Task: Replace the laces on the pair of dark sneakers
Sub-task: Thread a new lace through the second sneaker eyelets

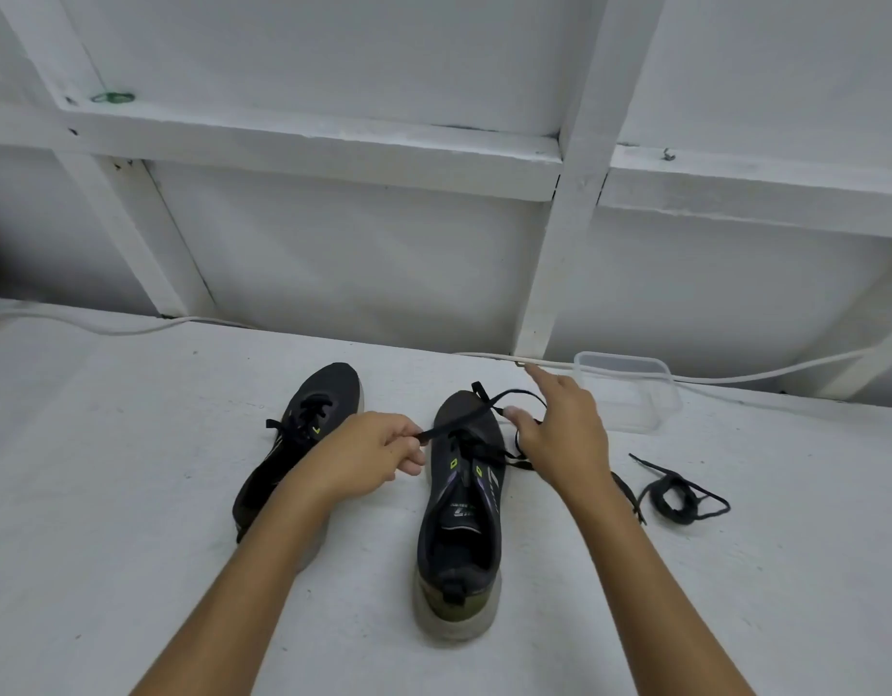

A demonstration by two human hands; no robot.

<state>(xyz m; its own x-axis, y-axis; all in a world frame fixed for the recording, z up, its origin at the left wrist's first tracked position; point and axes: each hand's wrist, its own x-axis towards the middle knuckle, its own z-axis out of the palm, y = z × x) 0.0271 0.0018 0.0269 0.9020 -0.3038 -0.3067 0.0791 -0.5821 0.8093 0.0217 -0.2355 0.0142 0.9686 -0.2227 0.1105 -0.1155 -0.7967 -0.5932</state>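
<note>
Two dark sneakers stand on a white surface. The right sneaker (459,519) points away from me, heel nearest, with a black lace (479,447) partly threaded in its eyelets. My left hand (363,457) pinches one end of that lace just left of the shoe's toe. My right hand (559,429) hovers over the shoe's right side with fingers spread, and the lace's other end loops under its thumb. The left sneaker (303,434) lies behind my left hand, laced. A loose black lace (677,497) lies bundled to the right.
A clear plastic container (629,391) stands at the back right near the wall. A white cable (735,379) runs along the foot of the white panelled wall. Another lace piece (629,494) shows beside my right wrist.
</note>
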